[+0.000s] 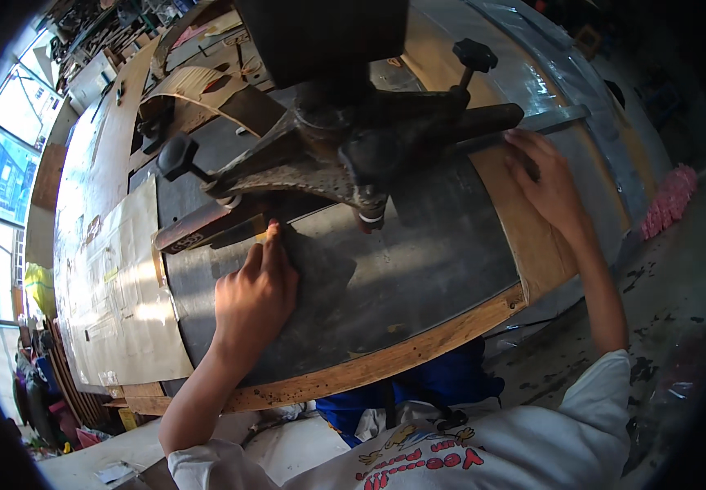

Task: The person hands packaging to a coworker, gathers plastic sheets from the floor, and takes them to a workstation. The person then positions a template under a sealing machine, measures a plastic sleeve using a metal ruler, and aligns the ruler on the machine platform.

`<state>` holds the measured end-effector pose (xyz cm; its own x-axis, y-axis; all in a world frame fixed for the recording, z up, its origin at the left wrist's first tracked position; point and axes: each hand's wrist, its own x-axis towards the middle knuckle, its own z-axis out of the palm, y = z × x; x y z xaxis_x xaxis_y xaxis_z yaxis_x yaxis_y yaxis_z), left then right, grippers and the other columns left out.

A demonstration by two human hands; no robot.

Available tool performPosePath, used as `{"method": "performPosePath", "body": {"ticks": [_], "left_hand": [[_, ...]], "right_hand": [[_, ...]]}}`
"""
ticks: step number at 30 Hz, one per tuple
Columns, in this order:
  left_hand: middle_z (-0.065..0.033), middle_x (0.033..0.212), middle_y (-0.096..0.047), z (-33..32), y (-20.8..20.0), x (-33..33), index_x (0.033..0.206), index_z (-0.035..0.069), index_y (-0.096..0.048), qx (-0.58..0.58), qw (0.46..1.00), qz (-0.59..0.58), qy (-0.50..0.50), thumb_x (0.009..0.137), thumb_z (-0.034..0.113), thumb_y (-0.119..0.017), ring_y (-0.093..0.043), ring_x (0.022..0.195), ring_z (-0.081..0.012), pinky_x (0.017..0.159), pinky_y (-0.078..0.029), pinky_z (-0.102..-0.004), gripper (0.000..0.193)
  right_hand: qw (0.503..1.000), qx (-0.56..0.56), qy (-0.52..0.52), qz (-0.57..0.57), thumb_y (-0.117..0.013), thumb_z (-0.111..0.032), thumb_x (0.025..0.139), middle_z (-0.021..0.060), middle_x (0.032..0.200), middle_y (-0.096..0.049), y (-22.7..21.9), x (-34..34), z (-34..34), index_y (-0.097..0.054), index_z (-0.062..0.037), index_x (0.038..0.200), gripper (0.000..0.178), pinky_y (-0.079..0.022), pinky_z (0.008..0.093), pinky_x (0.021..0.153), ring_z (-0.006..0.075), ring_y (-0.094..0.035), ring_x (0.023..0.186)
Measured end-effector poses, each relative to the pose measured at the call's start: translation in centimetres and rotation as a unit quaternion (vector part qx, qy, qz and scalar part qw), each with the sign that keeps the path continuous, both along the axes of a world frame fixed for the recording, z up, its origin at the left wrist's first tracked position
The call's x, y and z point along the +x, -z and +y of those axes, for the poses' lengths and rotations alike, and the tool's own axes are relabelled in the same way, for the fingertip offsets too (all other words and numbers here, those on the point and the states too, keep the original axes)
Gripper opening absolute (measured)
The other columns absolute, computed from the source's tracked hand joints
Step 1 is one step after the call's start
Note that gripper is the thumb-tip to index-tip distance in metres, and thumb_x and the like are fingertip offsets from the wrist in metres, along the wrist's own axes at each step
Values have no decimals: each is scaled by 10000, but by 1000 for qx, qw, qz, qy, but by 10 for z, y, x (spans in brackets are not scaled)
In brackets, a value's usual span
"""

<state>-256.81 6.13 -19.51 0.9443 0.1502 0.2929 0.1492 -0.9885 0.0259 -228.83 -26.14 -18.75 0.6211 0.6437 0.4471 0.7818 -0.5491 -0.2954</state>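
Note:
A dark cast-metal machine head [320,139] with spreading arms and black star knobs hangs over the grey sheet-covered worktop [418,278]. Below its arms lies a long, worn reddish-brown bar [198,229], its middle hidden by the casting. My left hand [256,286] rests on the worktop before the bar, index finger stretched to a yellowish strip [256,225] at the bar's near edge, other fingers partly curled. My right hand [550,181] is open near the right end of a dark rounded bar [483,124], thumb and fingers apart; whether its fingertips touch it I cannot tell.
Brown cardboard [524,220] lies at the right of the worktop, and a pale taped sheet [128,294] covers its left. A curved thin board [206,91] stands behind. The wooden front edge [369,365] runs close to my body. A pink bundle [670,202] is beyond the right side.

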Motion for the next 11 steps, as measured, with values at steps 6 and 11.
{"method": "performPosePath", "body": {"ticks": [6,11], "left_hand": [[-105,809,-645,-5,-5,6,1301,-7,-558,25,1000,1,9,874,141,-603,-627,497,-253,430,-503,-358,454],[-163,1095,-668,-12,-11,4,1369,19,-501,-5,994,97,-51,869,104,-611,-694,771,-316,622,-556,-378,519]], "right_hand": [[992,-88,82,40,-620,-178,924,137,1399,-518,-14,24,-33,-572,0,1293,412,-395,386,1078,319,-504,1274],[989,-131,28,63,-620,-234,943,92,1505,-415,-12,40,-53,-498,-59,1403,507,-323,387,1140,270,-376,1395]]}}
